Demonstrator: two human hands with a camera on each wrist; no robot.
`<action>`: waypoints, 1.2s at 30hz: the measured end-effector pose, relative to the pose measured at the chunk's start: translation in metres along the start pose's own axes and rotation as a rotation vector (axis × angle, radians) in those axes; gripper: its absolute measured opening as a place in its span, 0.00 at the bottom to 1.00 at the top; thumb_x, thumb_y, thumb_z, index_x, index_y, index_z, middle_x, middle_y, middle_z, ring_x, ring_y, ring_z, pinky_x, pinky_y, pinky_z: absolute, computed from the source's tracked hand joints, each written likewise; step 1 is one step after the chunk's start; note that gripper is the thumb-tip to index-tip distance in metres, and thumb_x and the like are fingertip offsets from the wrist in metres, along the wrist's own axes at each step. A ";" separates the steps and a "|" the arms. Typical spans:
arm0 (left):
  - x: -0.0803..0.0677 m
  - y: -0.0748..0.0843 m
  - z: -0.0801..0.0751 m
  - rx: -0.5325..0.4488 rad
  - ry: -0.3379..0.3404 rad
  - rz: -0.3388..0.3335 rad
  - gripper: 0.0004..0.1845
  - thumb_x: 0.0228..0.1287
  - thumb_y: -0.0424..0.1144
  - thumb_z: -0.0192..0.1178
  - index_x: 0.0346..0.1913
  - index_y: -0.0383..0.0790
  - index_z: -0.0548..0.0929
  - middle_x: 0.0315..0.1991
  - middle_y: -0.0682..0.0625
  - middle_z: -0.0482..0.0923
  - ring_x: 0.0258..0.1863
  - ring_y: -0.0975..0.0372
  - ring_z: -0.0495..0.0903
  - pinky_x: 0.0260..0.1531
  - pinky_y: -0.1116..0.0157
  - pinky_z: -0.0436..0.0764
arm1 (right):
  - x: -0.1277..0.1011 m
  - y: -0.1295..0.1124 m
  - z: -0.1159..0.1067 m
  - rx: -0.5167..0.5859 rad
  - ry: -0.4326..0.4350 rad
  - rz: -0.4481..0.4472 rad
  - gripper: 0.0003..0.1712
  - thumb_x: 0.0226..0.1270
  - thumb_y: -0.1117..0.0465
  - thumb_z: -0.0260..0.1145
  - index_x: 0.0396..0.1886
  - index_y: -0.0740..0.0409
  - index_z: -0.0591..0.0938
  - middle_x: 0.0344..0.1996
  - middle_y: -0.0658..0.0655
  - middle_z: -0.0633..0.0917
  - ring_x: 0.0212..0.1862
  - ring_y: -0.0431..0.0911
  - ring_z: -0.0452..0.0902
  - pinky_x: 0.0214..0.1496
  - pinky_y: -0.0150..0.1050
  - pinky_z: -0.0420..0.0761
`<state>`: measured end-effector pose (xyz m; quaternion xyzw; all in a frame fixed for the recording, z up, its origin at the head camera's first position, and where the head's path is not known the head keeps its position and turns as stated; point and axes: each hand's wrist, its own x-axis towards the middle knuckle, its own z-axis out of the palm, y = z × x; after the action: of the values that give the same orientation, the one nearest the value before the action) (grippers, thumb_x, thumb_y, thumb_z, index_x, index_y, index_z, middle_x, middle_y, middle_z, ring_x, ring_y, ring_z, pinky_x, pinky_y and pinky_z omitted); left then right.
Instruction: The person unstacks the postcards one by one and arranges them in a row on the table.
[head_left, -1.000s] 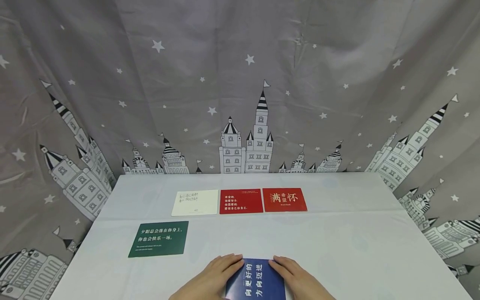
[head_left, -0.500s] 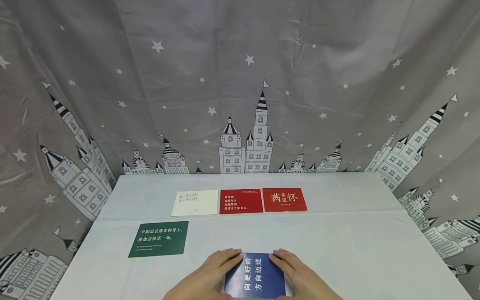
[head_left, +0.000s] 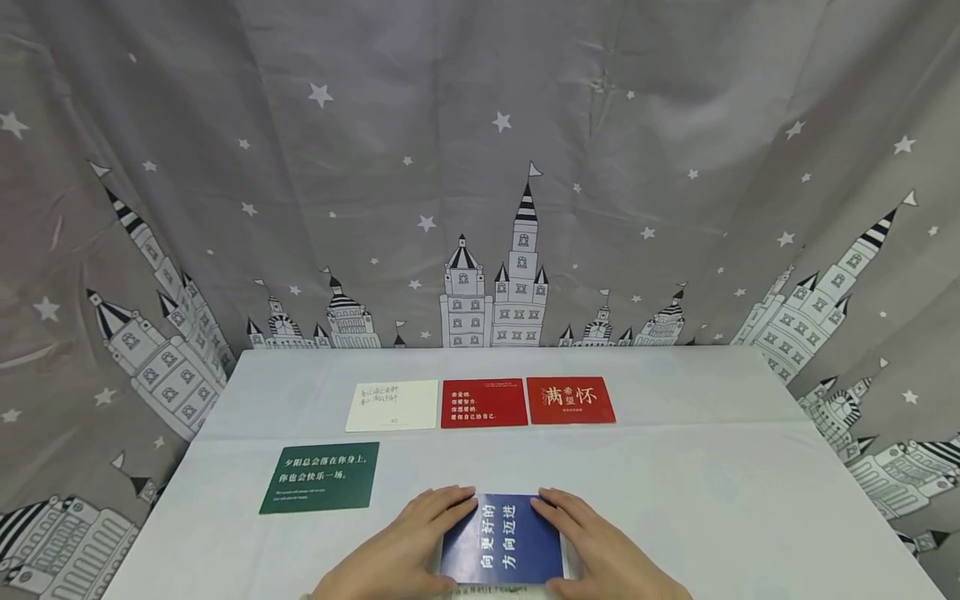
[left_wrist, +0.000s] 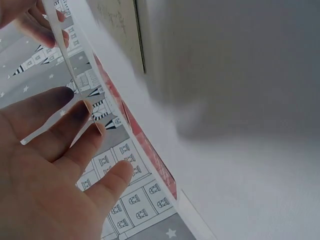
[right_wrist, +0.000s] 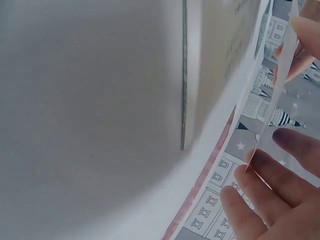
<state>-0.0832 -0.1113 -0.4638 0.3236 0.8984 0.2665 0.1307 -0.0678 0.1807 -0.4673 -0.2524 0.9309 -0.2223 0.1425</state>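
Both hands grip a blue postcard [head_left: 501, 537] with white Chinese characters, printed sideways as I look at it. My left hand [head_left: 405, 546] holds its left side and my right hand [head_left: 603, 550] its right side, fingers at the far corners and thumbs at the near ones. In both wrist views the postcard shows as a thin pale edge, raised above the table. Beneath it on the table lies a cream card [left_wrist: 120, 25] with handwriting. Seen from the right wrist, this cream card tops a thin stack [right_wrist: 184, 90].
A cream card [head_left: 392, 406], a red card [head_left: 484, 403] and a second red card with large characters [head_left: 572, 400] form a row at the back of the white table [head_left: 697, 492]. A green card [head_left: 320, 477] lies front left. Behind hangs a grey castle curtain [head_left: 600, 167].
Both hands have lifted the blue postcard and carried it slightly away from me. A cream card below its near edge has come into sight. The other cards lie as before.
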 end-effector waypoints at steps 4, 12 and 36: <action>0.001 -0.002 -0.004 0.018 0.013 0.011 0.48 0.46 0.44 0.73 0.72 0.47 0.63 0.70 0.55 0.58 0.67 0.55 0.59 0.61 0.51 0.68 | 0.004 -0.001 -0.002 -0.006 0.011 -0.011 0.49 0.54 0.39 0.69 0.73 0.44 0.61 0.70 0.52 0.62 0.66 0.49 0.62 0.60 0.49 0.73; 0.000 -0.006 -0.012 0.023 0.027 0.007 0.48 0.45 0.43 0.74 0.72 0.46 0.63 0.71 0.53 0.58 0.69 0.52 0.57 0.63 0.45 0.61 | 0.011 -0.004 -0.007 -0.044 0.066 -0.064 0.48 0.53 0.42 0.71 0.73 0.46 0.63 0.69 0.51 0.64 0.65 0.49 0.63 0.59 0.47 0.74; -0.006 -0.019 -0.031 0.072 0.136 0.075 0.47 0.43 0.41 0.75 0.70 0.40 0.66 0.70 0.50 0.60 0.67 0.52 0.60 0.61 0.46 0.65 | 0.036 -0.004 -0.012 -0.085 0.183 -0.245 0.46 0.55 0.44 0.70 0.71 0.54 0.65 0.68 0.55 0.66 0.67 0.49 0.63 0.60 0.47 0.73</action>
<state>-0.1011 -0.1397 -0.4486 0.3428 0.9015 0.2600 0.0474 -0.1007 0.1627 -0.4611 -0.3486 0.9107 -0.2207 0.0181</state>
